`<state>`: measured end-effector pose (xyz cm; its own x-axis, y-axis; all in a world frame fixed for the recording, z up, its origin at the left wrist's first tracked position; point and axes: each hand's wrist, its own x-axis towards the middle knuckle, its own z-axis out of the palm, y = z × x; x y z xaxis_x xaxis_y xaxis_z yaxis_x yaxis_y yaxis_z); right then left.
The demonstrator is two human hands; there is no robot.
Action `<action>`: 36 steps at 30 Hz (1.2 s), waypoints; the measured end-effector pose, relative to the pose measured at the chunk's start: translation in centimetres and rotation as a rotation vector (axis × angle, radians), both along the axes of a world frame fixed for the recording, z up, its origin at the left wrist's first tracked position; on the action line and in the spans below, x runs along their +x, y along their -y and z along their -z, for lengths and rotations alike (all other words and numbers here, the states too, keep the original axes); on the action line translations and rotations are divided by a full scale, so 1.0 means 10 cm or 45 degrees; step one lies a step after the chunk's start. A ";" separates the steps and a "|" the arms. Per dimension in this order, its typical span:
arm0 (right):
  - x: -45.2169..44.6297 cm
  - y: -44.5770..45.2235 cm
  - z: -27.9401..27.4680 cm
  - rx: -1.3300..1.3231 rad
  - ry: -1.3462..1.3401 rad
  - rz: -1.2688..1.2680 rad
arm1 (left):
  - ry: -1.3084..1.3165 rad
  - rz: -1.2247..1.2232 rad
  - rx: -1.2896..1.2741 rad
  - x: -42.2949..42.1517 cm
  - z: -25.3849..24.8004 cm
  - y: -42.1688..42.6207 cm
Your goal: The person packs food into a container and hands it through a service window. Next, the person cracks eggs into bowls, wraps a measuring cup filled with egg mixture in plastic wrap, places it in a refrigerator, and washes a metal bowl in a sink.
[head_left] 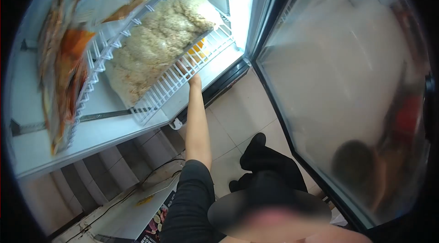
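Observation:
My left forearm reaches up into a lit, open glass-door cooler. My left hand (185, 67) is behind the white wire bars at the shelf's front edge, so its fingers are mostly hidden and I cannot tell what they grip. Beside it, behind the same bars, is a yellow-orange item (196, 51). A large clear bag of pale, lumpy food (160, 37) lies on the wire shelf (151, 105). Bare skin of my right arm shows at the bottom edge, but my right hand is out of view.
The glass door (334, 73) stands open on the right, fogged and reflecting. Orange-red packages (71, 69) are at the cooler's left. Below are floor tiles (228, 124), dark-clothed legs (274, 165), a thin black cable and a printed panel (157, 220).

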<state>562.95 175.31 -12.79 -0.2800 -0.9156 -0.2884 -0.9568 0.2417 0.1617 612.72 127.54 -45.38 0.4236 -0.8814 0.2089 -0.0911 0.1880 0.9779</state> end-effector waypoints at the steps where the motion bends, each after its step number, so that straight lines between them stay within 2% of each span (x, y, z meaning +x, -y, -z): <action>1: -0.01 0.01 -0.03 0.000 -0.014 -0.002 | 0.457 -0.117 0.006 0.08 0.08 -0.09; 2: -0.01 0.02 -0.06 -0.005 -0.028 -0.010 | 0.915 -0.244 0.014 0.12 0.10 -0.21; 3: -0.03 0.04 -0.10 0.001 -0.041 -0.019 | 1.026 -0.127 0.351 0.08 -0.20 -0.50; 5: 0.06 0.11 -0.15 0.008 -0.066 -0.041 | 1.301 -0.173 0.295 0.12 -0.32 -1.25; 6: 0.17 0.17 -0.19 0.031 -0.074 -0.044 | 1.406 -0.141 0.132 0.16 -0.51 -1.66; 7: 0.32 0.21 -0.27 0.072 -0.079 -0.056 | 1.207 0.072 0.336 0.21 -0.73 -2.16; 9: 0.64 0.30 -0.41 0.211 -0.115 -0.074 | 1.094 0.210 0.519 0.37 -0.53 -3.29; 10: 0.69 0.27 -0.45 0.170 -0.097 -0.135 | 1.005 0.433 0.869 0.47 -0.44 -3.96; 11: 0.61 0.16 -0.39 0.163 -0.127 -0.227 | 0.961 0.528 1.027 0.51 -0.54 -4.59; 12: 0.62 0.09 -0.33 0.149 -0.156 -0.324 | 0.870 0.770 0.805 0.65 -0.49 -5.29; 13: 0.79 0.04 -0.37 0.078 -0.258 -0.383 | 0.740 0.849 0.910 0.68 -0.76 -5.90; 15: 1.06 -0.03 -0.41 0.078 -0.234 -0.512 | 0.493 0.808 1.108 0.73 -1.40 -6.92; 19: 1.73 0.18 -0.48 0.384 0.084 -0.799 | 0.227 0.270 1.207 0.72 -2.74 -8.40; 23: 2.39 0.66 -0.75 1.074 0.349 -0.887 | 0.013 -0.446 1.155 0.17 -3.84 -9.50; 25: 2.88 0.70 -0.89 1.285 0.467 -0.930 | -0.183 -0.863 1.052 -0.22 -4.02 -9.99; 27: 3.39 0.46 -1.07 1.254 0.607 -1.286 | -0.506 -1.302 0.832 -0.74 -4.00 -10.48; 28: 3.58 0.40 -0.92 1.281 0.766 -1.273 | -0.667 -1.530 0.664 -1.04 -3.93 -10.73; 29: 3.80 0.23 -0.93 1.313 0.923 -1.260 | -0.786 -1.706 0.705 -1.34 -3.91 -10.93; 30: 4.14 0.17 -1.00 1.353 0.854 -1.397 | -0.910 -1.889 0.726 -1.62 -3.88 -11.12; 31: 4.57 -0.27 -1.39 1.524 1.038 -1.352 | -0.766 -1.908 0.902 -1.85 -3.84 -11.32; 32: 4.87 -0.76 -1.76 1.676 1.046 -1.395 | -0.656 -1.927 1.101 -2.08 -3.98 -11.56; 33: 5.18 -1.24 -2.12 1.833 1.052 -1.429 | -0.711 -2.161 1.052 -2.33 -4.18 -11.74; 35: 5.64 -2.03 -2.50 1.745 1.356 -0.816 | -0.731 -2.636 1.097 -2.74 -4.50 -12.20; 36: 5.93 -2.42 -2.67 1.766 1.240 -1.032 | -0.696 -2.827 1.222 -2.91 -4.81 -12.46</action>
